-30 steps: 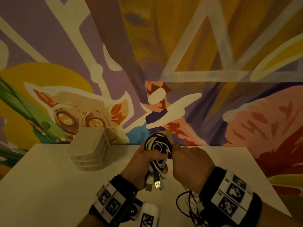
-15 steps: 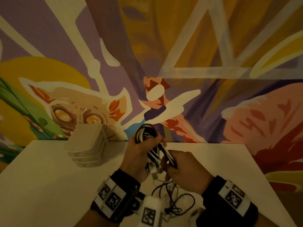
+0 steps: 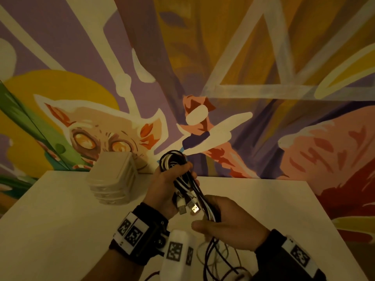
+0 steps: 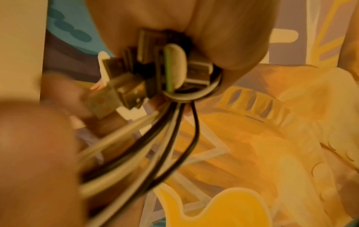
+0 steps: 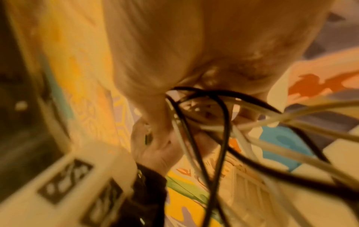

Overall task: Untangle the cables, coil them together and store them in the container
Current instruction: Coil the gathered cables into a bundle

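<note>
A bundle of black and white cables (image 3: 172, 162) is looped above the white table (image 3: 60, 220). My left hand (image 3: 168, 183) grips the coiled part, and several USB plugs (image 3: 192, 207) hang out below its palm. In the left wrist view the plugs (image 4: 124, 86) cluster under the fingers with strands trailing down. My right hand (image 3: 227, 222) is curled round the loose strands (image 3: 207, 209) just below, close to the table. The tails (image 3: 215, 258) drop in loose loops near the front edge. In the right wrist view, cables (image 5: 219, 122) run out of the fist.
A translucent lidded container (image 3: 113, 179) stands at the table's back left, against a painted mural wall (image 3: 243, 78). The table's right edge (image 3: 332, 224) slants toward me. Wrist bands with markers sit on both forearms.
The right hand slid down the strands from beside the coil to lower near the table, pulling them taut. The left hand kept its hold and lifted the coil slightly.
</note>
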